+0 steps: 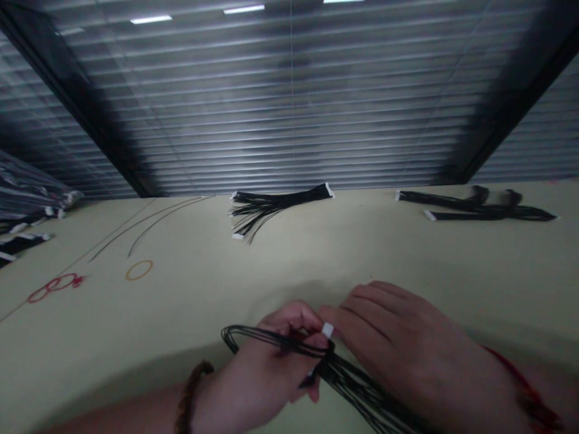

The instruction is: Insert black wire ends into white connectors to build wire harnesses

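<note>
At the near edge, a black wire bundle runs between the two hands and out of view toward the near right. The left hand grips it with curled fingers, a wire loop crossing over that hand; the right hand bends its fingers beside a white connector, but whether they pinch it I cannot tell. The held bundle seems partway worked: gathered at the grip, loop standing out, other end unseen. Farther left on the table lie an orange band, a red looped item and loose wires. At the far edge, a fanned bundle lies in the middle and white-ended bundles to the right, none of them in hand.
</note>
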{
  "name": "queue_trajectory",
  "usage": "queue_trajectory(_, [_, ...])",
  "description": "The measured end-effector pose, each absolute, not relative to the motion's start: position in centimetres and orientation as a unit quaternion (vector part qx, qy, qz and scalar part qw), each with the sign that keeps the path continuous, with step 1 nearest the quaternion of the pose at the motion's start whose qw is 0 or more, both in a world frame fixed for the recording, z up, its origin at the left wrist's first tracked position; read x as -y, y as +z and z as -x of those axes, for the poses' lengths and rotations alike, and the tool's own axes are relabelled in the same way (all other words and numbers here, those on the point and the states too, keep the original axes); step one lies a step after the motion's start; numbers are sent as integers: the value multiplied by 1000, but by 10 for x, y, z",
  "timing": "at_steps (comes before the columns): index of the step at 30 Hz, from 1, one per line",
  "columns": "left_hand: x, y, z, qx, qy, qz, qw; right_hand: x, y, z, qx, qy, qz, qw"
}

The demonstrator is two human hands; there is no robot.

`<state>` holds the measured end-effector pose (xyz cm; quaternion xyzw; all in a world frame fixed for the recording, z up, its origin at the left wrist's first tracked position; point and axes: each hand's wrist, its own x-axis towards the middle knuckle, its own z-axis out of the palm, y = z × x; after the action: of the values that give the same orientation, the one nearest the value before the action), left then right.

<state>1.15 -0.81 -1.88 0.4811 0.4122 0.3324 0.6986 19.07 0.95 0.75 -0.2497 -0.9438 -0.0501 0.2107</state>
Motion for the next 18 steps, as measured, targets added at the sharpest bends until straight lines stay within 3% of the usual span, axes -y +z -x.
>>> queue_trajectory(10, [8,-14,-14,-425,374,-465,681,-10,-1,-188,935,-49,264,232])
queue_trajectory(18, [6,-20,-8,-483,426,-411,645,0,18,-228,896,-145,348,236])
